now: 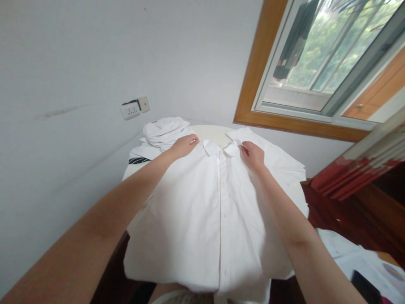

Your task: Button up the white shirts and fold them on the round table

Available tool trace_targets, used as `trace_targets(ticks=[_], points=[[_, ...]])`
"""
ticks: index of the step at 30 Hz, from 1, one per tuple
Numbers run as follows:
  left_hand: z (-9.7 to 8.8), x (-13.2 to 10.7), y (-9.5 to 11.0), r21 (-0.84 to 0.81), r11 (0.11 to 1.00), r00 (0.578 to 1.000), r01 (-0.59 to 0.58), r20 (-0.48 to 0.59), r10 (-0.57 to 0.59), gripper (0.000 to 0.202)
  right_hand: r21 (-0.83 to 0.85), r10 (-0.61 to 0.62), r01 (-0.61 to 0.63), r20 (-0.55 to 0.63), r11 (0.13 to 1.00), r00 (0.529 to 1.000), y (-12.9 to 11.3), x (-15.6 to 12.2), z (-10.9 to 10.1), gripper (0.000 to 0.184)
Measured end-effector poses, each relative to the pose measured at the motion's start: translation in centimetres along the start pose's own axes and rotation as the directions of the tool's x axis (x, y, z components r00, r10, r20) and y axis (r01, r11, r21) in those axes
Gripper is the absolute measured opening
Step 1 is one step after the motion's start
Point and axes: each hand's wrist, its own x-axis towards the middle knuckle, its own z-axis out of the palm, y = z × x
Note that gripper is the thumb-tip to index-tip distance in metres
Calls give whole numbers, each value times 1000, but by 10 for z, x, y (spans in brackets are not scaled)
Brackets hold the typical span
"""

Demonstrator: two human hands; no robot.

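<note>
A white button-up shirt point(196, 211) lies spread front side up over a round white table point(211, 134), its collar toward the wall and its hem hanging over the near edge. My left hand point(186, 145) is closed on the shirt's left shoulder, beside the collar. On the other side of the collar, my right hand point(253, 154) pinches the cloth at the right shoulder. One sleeve reaches out to the right across the tabletop. A bundle of white clothing point(166, 131) sits at the back left, just beyond my left hand.
Behind the table is a white wall with a socket point(130, 110). A wood-framed window point(247, 97) is at the upper right, with a red and white curtain point(344, 173) below it. Papers point(351, 253) and a dark phone-like object point(365, 287) lie at the lower right.
</note>
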Motion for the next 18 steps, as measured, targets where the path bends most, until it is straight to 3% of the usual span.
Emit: trace_targets(ticks=[2,4,8,11,13,18], points=[[-1,6,8,155,988,980,21,-197,10,35,-93,-64,59,-57,994,996,1,8,-1,39],[3,11,12,295,955,961,27,-270,56,35,-185,-82,67,-76,980,994,3,15,2,39],[33,10,10,444,892,976,-82,-146,163,32,-297,-92,102,49,949,995,3,21,22,37],[62,3,7,480,863,978,-156,-46,203,36,-305,-110,173,214,936,971,-1,16,43,33],[73,-2,7,487,858,979,-165,-28,204,37,-308,-99,180,263,934,960,-4,13,53,31],[69,-7,24,475,877,986,-68,-101,131,34,-303,-41,104,207,947,978,-19,13,49,25]])
